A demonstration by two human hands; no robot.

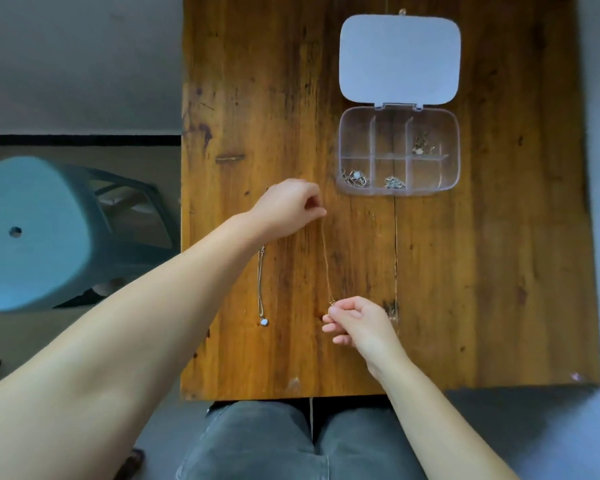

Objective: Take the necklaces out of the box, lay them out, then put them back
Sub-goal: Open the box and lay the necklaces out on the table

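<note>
A thin gold necklace is stretched straight over the wooden table. My left hand pinches its far end and my right hand pinches its near end. To its left a silver necklace with a pale pendant lies laid out, partly hidden under my left forearm. The clear compartment box stands open at the far right, its lid folded back. Three bunched necklaces remain inside: one with a white bead, a silver one and a gold one.
A light blue plastic stool stands on the floor left of the table. My knees in grey trousers sit below the table's near edge. Bare wood lies to the right of the gold necklace.
</note>
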